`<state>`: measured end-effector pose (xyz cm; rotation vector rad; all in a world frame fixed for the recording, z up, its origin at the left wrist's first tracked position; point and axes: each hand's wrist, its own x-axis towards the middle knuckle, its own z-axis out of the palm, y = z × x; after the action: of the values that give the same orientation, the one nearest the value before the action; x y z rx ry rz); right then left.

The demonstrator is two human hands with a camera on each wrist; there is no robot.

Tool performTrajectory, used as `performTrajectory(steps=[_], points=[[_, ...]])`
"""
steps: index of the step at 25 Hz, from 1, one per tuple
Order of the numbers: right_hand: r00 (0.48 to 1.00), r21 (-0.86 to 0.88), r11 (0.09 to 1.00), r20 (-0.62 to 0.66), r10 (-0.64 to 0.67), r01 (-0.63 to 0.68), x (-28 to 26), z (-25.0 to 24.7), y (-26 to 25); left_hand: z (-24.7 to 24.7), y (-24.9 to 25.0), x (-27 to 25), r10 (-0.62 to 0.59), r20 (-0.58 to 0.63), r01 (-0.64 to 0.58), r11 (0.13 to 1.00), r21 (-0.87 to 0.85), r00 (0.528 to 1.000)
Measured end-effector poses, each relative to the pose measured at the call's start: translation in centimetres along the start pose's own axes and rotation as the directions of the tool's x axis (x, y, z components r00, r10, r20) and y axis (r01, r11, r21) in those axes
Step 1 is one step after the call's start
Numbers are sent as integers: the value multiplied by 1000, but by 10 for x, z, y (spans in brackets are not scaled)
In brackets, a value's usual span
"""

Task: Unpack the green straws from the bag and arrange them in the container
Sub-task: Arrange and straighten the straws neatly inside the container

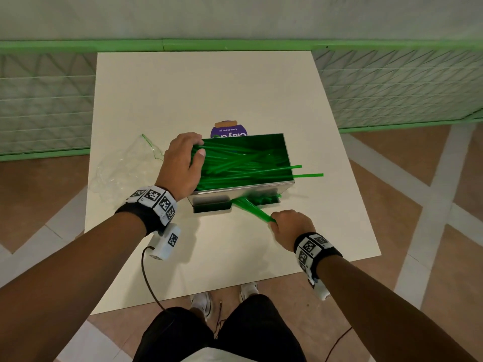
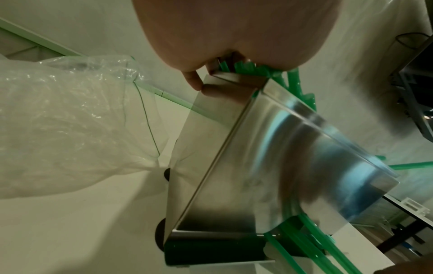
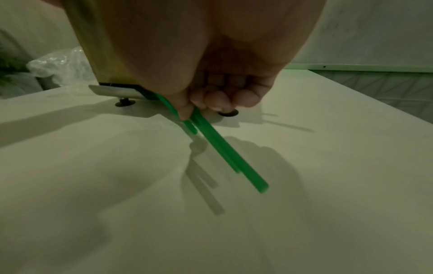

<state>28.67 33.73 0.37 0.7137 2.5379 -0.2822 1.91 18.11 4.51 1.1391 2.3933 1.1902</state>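
Observation:
A steel container (image 1: 243, 188) stands mid-table, full of loose green straws (image 1: 243, 163) lying lengthwise; two of them poke out past its right end (image 1: 308, 175). My left hand (image 1: 183, 158) grips the container's left end, thumb on the straws and fingers curled over the rim. In the left wrist view one fingertip (image 2: 195, 81) touches the container's side wall (image 2: 269, 148). My right hand (image 1: 273, 223) pinches a few green straws (image 1: 254, 210) that stick out of the low front opening. The right wrist view shows these straws (image 3: 225, 148) slanting down past the fingers (image 3: 218, 103).
The crumpled clear plastic bag (image 1: 122, 168) lies left of the container on the white table (image 1: 209, 87). A purple labelled item (image 1: 228, 130) sits just behind the container. A green railing and mesh fence run beyond the table's far edge.

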Motion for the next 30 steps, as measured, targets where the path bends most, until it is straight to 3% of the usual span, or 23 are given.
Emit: performTrajectory(steps=[8, 11, 15, 23, 27, 30], points=[[988, -154, 988, 144, 56, -34, 2, -5, 17, 2, 2, 2, -22, 12, 21, 998, 58, 1000], [961, -97, 990, 246, 123, -102, -7, -10, 35, 3, 2, 1, -15, 8, 14, 997, 76, 1000], [931, 82, 988, 352, 94, -131, -24, -16, 62, 5, -1, 1, 1, -14, 0, 996, 90, 1000], [947, 144, 973, 295, 131, -180, -82, -47, 103, 8, -4, 5, 34, -19, -30, 985, 172, 999], [965, 381, 912, 255, 54, -152, -118, -97, 102, 8, 0, 3, 27, -45, -22, 996, 92, 999], [991, 531, 847, 120, -52, -20, -123, -148, 67, 5, 6, -1, 0, -55, 0, 1000, 15, 998]])
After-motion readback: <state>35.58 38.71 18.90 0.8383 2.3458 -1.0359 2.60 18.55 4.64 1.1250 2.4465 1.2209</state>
